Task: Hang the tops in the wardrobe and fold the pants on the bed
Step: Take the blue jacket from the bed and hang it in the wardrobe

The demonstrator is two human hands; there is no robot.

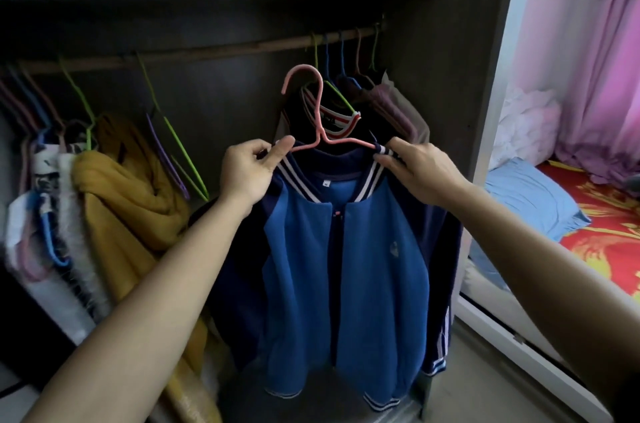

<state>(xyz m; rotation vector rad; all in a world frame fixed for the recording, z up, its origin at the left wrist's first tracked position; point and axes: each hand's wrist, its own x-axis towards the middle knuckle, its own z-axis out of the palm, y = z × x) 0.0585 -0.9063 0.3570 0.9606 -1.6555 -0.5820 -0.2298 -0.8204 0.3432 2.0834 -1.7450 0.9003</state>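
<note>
Both arms are reaching forward into the wardrobe (450, 41). The left hand (247, 173) and right hand (420, 173) are each pinching a striped collar side of the blue jacket (304, 249), which is hanging on a pink hanger (320, 124) below the rail (221, 50).

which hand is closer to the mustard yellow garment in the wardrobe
Left. The left hand holds the blue jacket by its collar just right of the mustard garment; the right hand holds the collar's other side, farther right.
</note>
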